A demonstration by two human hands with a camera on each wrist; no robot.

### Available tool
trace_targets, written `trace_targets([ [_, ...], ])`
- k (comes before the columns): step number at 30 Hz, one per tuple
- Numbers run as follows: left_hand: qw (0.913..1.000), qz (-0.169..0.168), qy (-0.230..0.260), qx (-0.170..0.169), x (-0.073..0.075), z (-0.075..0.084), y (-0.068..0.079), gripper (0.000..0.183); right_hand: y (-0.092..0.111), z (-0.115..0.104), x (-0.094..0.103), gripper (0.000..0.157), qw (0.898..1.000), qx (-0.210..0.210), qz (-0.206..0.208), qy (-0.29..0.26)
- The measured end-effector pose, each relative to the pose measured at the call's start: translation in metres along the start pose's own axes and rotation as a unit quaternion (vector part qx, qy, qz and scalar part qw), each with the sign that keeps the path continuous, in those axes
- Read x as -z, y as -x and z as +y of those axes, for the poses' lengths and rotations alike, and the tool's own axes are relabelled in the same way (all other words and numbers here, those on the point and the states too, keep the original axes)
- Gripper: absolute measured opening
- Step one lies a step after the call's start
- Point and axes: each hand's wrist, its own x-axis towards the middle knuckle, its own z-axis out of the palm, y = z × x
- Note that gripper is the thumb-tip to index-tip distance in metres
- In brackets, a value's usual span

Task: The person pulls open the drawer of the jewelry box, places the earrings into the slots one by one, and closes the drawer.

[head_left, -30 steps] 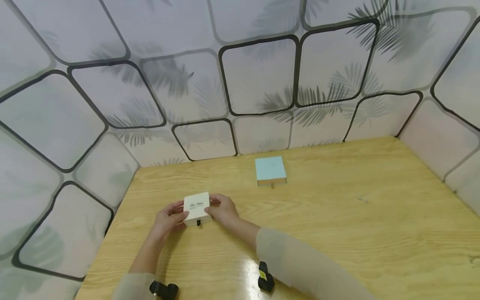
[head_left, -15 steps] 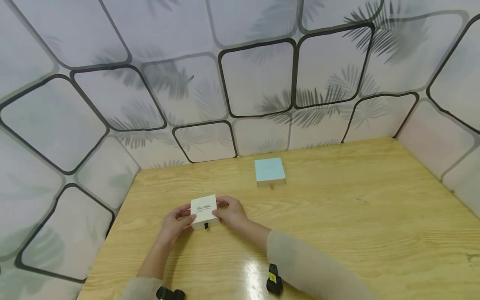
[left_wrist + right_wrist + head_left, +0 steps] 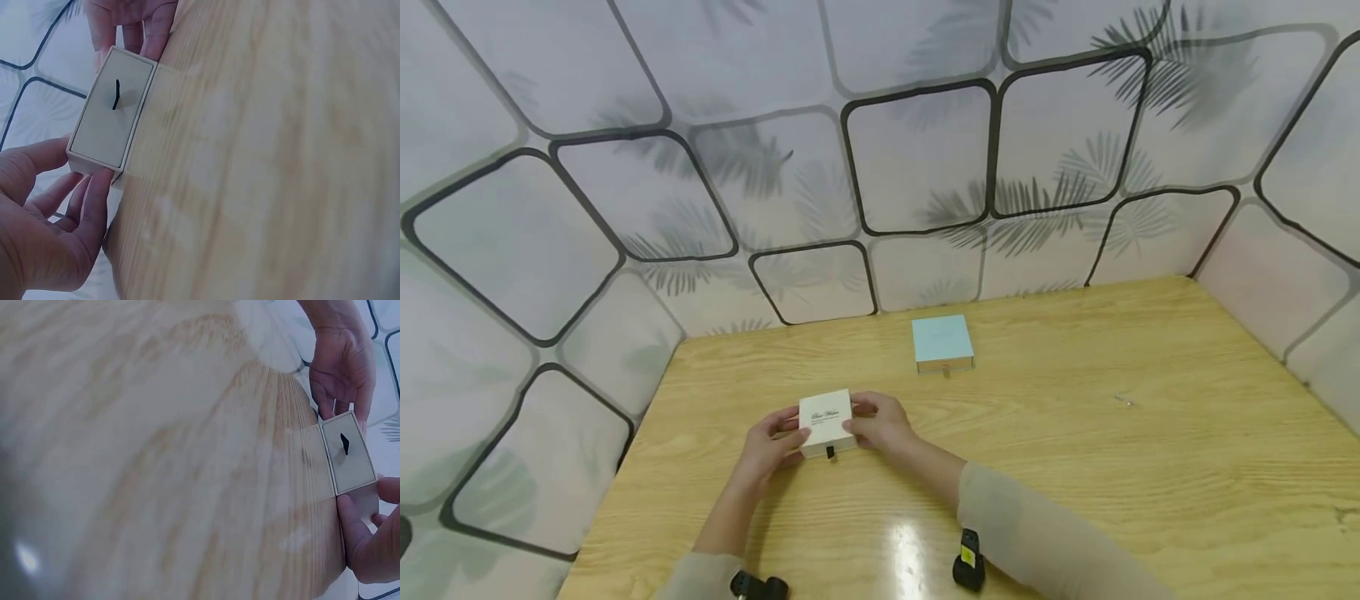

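A small white drawer-style gift box (image 3: 825, 421) with dark script lettering lies between my two hands, at the left-middle of the table in the head view. My left hand (image 3: 769, 446) grips its left side, thumb near the top front corner and fingers along the side. On the opposite side my right hand (image 3: 883, 425) holds it the same way. In the left wrist view the front of the white box (image 3: 112, 109) carries a short black ribbon tab (image 3: 116, 95). The right wrist view also has the box front (image 3: 349, 456), close to the tabletop.
A light blue box (image 3: 942, 340) of similar shape, with an orange-brown front, stands farther back near the wall. Something small and shiny (image 3: 1124, 400) lies on the wooden table (image 3: 1075, 500) to the right. Patterned fabric walls (image 3: 917, 158) rise behind and at both sides.
Both hands have moved the white box to the right across the table, still gripping it from both sides. The blue box stays where it was.
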Motion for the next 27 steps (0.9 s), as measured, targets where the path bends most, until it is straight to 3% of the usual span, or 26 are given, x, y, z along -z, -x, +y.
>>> trace_targets([
  [27, 0.9989, -0.032, 0.019, -0.028, -0.045, 0.000, 0.006, 0.047, 0.019, 0.006, 0.048, 0.049, 0.999, -0.016, 0.020, 0.031],
])
